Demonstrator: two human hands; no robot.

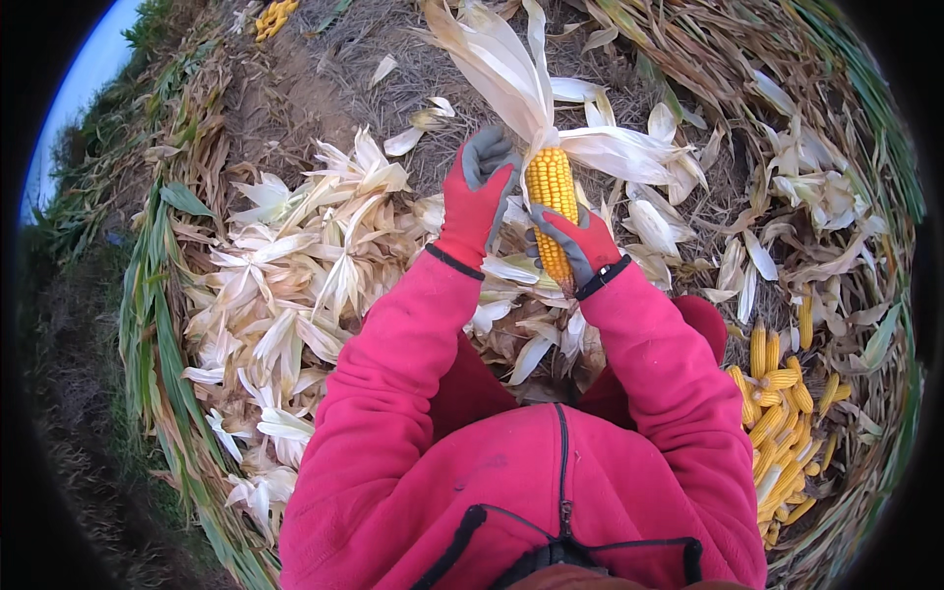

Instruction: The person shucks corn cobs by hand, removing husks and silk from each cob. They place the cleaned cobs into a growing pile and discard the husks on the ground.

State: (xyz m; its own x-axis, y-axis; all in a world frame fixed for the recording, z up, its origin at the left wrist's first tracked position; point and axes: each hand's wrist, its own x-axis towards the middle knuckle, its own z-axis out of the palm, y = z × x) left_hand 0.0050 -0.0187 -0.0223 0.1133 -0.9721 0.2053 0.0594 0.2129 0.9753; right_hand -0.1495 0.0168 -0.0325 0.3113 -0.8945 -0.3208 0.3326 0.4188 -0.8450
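Note:
An ear of corn [551, 186] with bare yellow kernels stands tilted in front of me, tip toward me. Around its lower half wraps my right hand [580, 243], in a red and grey glove. Pale husk leaves [506, 74] are peeled back from its far end and spread out, still attached there. Just left of the ear is my left hand [482, 187], gloved the same way. Its fingers are bent and the thumb stands apart, with nothing visible between them.
A heap of stripped husks [315, 256] covers the ground at my left. Husked ears lie in a yellow pile [787, 433] at my lower right. Dry stalks [688, 59] lie along the far right, and a few more ears [274, 19] rest far left.

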